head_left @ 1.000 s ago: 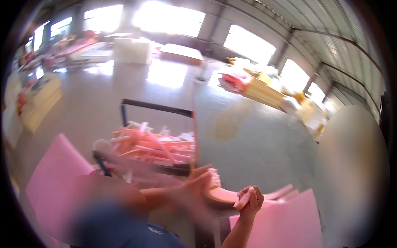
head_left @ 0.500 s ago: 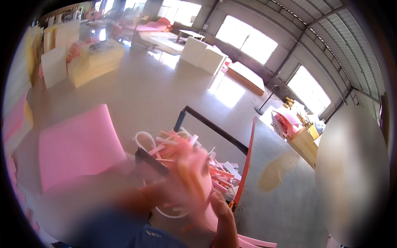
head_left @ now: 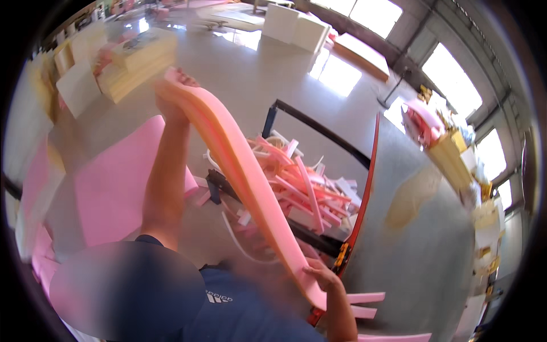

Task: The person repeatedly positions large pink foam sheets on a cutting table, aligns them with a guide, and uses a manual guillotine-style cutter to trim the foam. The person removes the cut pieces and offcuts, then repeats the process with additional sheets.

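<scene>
A long pink foam strip (head_left: pixel 245 165) with an orange-toned side stretches diagonally in front of me, bending at its upper end. My left hand (head_left: pixel 175 97), arm stretched out, is closed around the far upper end. Lower down, my right hand (head_left: pixel 323 275) grips the near end beside the red edge of a grey metal table (head_left: pixel 421 256). Beneath and beyond the strip lies a heap of pink, orange and white foam offcuts (head_left: pixel 307 188) inside a dark metal frame (head_left: pixel 322 134). Further pink strips (head_left: pixel 364 297) jut out past my right wrist onto the table.
A large pink foam sheet (head_left: pixel 119 182) stands at my left. Cream foam blocks (head_left: pixel 139 62) are stacked further off, white blocks (head_left: pixel 293 28) at the back. Foam pieces and a cream block (head_left: pixel 456 151) line the table's far right side. A yellow-and-black fitting (head_left: pixel 342 257) sits on the table edge.
My left arm has swung up and away to the far left, and the foam, bunched and blurred before, is now stretched out long between both hands. The view has shifted too.
</scene>
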`<move>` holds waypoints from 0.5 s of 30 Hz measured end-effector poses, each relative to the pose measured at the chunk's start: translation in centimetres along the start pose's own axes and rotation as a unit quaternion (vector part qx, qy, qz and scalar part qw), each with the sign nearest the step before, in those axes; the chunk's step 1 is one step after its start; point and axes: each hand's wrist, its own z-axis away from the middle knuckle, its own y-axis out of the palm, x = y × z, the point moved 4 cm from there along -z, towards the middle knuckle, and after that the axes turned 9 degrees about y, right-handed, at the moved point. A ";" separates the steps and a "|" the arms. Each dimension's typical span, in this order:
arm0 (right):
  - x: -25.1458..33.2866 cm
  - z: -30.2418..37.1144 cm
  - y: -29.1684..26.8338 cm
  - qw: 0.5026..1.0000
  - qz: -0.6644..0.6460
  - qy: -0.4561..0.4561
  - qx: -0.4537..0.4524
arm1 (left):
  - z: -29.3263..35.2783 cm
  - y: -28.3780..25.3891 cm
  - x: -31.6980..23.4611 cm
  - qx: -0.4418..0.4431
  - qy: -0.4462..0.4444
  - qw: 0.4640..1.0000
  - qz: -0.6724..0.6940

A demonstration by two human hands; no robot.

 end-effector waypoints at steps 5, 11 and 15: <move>-4.6 3.4 -5.2 0.982 0.153 -0.096 -0.057 | -3.5 -5.7 4.7 0.088 -0.044 0.994 -0.043; -2.9 8.6 -9.6 0.929 0.210 -0.156 -0.260 | -6.1 -7.6 9.1 -0.015 0.066 0.712 -0.699; 0.0 7.5 -8.9 0.862 0.319 -0.140 -0.367 | 7.9 3.7 20.8 0.247 0.066 0.636 -0.728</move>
